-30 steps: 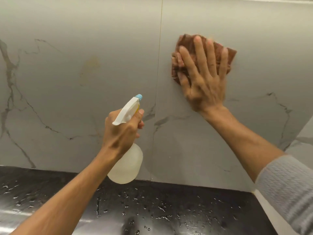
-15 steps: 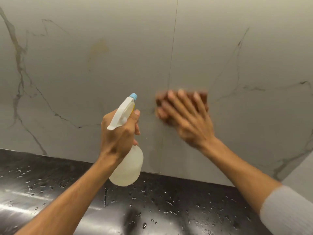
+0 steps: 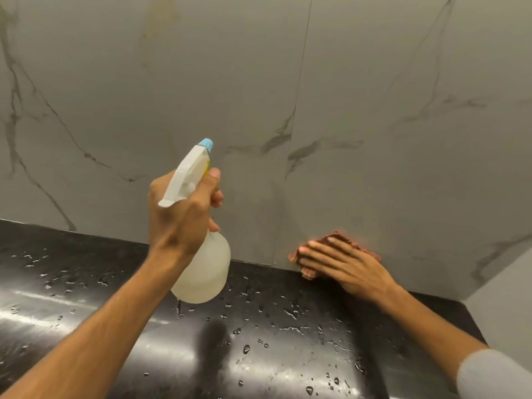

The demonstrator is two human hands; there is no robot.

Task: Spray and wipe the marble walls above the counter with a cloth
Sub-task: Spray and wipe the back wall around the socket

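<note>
- A person's left hand (image 3: 184, 214) grips a spray bottle (image 3: 201, 266) by its neck, fingers curled tight around it and the thumb lying along the white trigger head (image 3: 187, 174).
- The bottle's pale blue nozzle (image 3: 206, 144) points up and toward the marble wall (image 3: 201, 82); its translucent, rounded body hangs below the fist, above the black worktop (image 3: 86, 283) and clear of it.
- The right hand (image 3: 345, 266) lies flat, fingers spread and extended, pressing a reddish-brown cloth (image 3: 339, 239) against the wall.
- The cloth sits at the very bottom of the wall, right where the marble meets the worktop, just right of the vertical seam (image 3: 302, 82) between two wall panels. Only its edges show around the fingers; the rest is hidden under the palm.
- Grey veins run across the pale marble, the heaviest at far left and near the seam at mid-height.
- A faint yellowish mark (image 3: 161, 21) shows high on the left panel.
- Water droplets (image 3: 288, 312) are scattered over the glossy worktop, which reflects a band of light across its left half.
- A grey sleeve (image 3: 495, 372) covers the right forearm at the lower right corner; the left forearm is bare.
- At far right, a second wall (image 3: 506, 298) meets the first in a corner.
</note>
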